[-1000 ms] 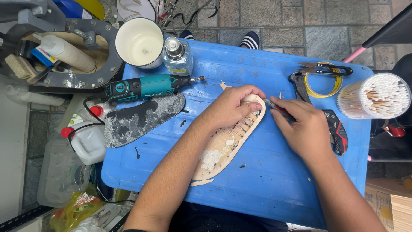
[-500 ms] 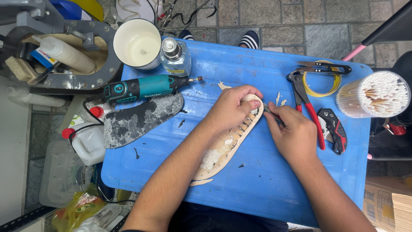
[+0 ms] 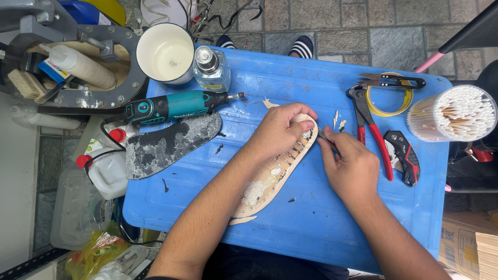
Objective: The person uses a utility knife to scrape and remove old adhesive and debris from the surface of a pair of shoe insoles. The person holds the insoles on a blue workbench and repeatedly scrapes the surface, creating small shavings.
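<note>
Hands at work on a tan shoe sole (image 3: 270, 179) lying slantwise at the middle of a blue plastic tabletop (image 3: 311, 218), its toe pointing toward the far edge and its heel toward the near edge. The left hand (image 3: 277, 129) lies over the toe end, fingers curled down and pressing on the sole. The right hand (image 3: 350, 166) sits just beside the toe, on the right-edge side, fingers pinched together around a thin dark tool (image 3: 326, 139) whose tip meets the sole's rim. White residue covers the sole's heel half; pale shavings (image 3: 340, 120) lie just beyond the toe.

Toward the left edge lies a dark, glue-stained insole (image 3: 168, 145), and just beyond it a teal rotary tool (image 3: 174, 106) with its bit pointing right. At the far left corner stand a white cup (image 3: 166, 52) and a clear glass bottle (image 3: 211, 67). Toward the right edge lie red-handled pliers (image 3: 371, 129), a black-and-red folding knife (image 3: 404, 155), black snips (image 3: 391, 80) resting on a roll of yellow tape (image 3: 386, 101), and a round tub of cotton swabs (image 3: 454, 114) at the far right corner.
</note>
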